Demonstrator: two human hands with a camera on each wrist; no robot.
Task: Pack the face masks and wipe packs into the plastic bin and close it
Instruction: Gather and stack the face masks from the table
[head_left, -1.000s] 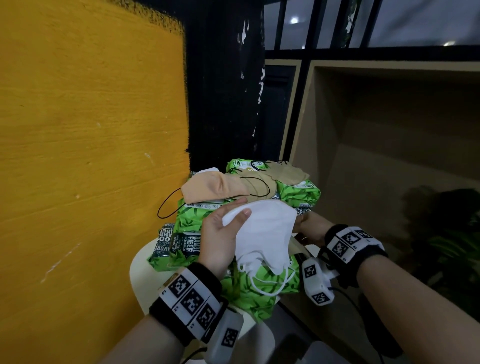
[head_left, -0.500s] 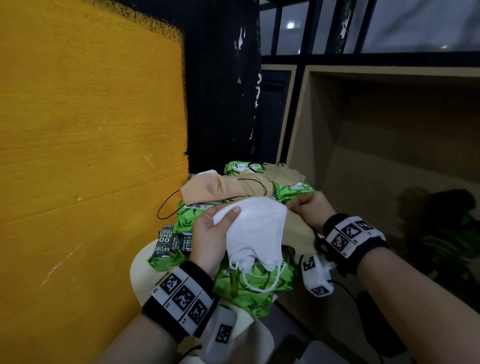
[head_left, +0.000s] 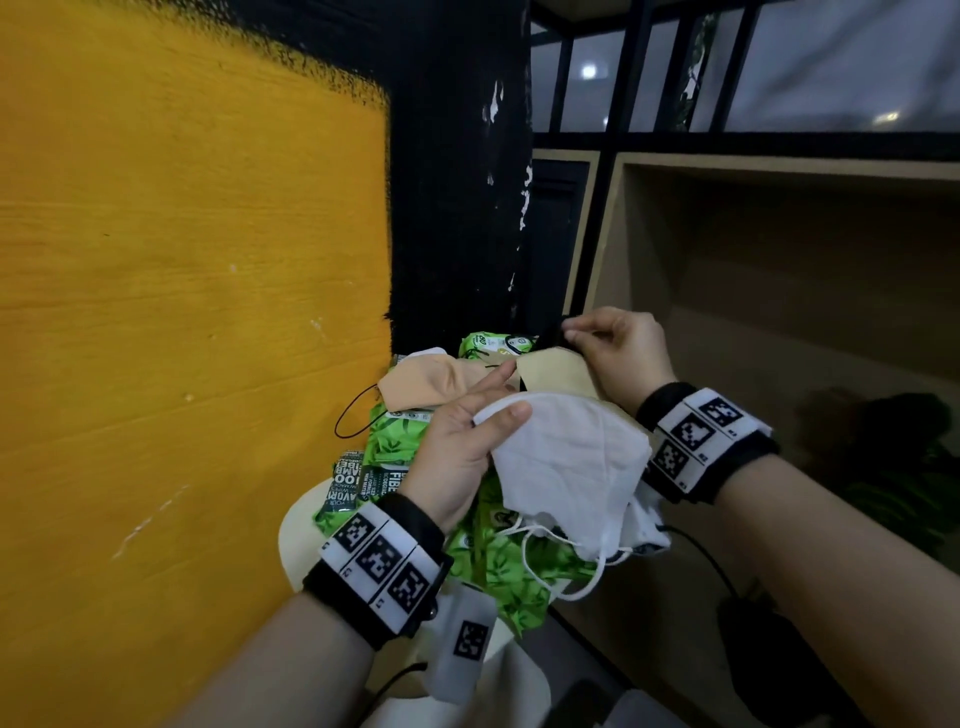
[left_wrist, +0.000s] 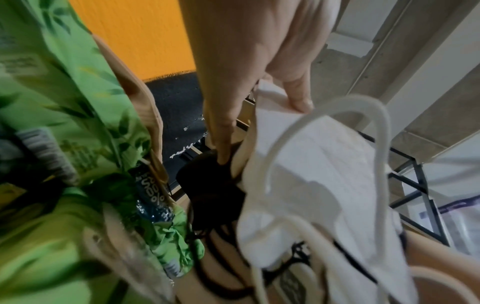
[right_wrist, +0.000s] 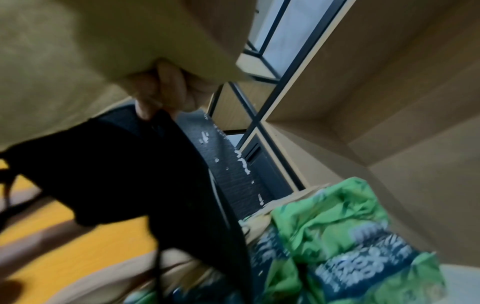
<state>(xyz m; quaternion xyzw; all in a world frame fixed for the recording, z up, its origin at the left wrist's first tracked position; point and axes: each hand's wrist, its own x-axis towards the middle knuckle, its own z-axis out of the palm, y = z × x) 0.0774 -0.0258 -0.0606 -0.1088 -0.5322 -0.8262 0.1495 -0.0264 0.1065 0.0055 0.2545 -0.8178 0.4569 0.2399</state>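
Observation:
My left hand (head_left: 470, 436) pinches a white face mask (head_left: 566, 467) by its upper edge, thumb on top; its white ear loops (left_wrist: 324, 144) dangle below. My right hand (head_left: 610, 348) pinches a black mask (right_wrist: 109, 174) together with a tan mask (head_left: 550, 376), lifted above the pile. A peach mask (head_left: 431, 384) with a black ear loop lies on the green wipe packs (head_left: 498, 556), which are stacked on a cream stool (head_left: 301, 525). No plastic bin is in view.
A yellow wall (head_left: 182, 338) stands close on the left and a black pillar (head_left: 457, 182) behind the pile. An open wooden shelf (head_left: 779, 286) is on the right. A dark plant (head_left: 883, 457) sits low on the right.
My right hand rose from beside the pile, pulling up the tan mask and a black one. My left hand lifted the white mask slightly higher.

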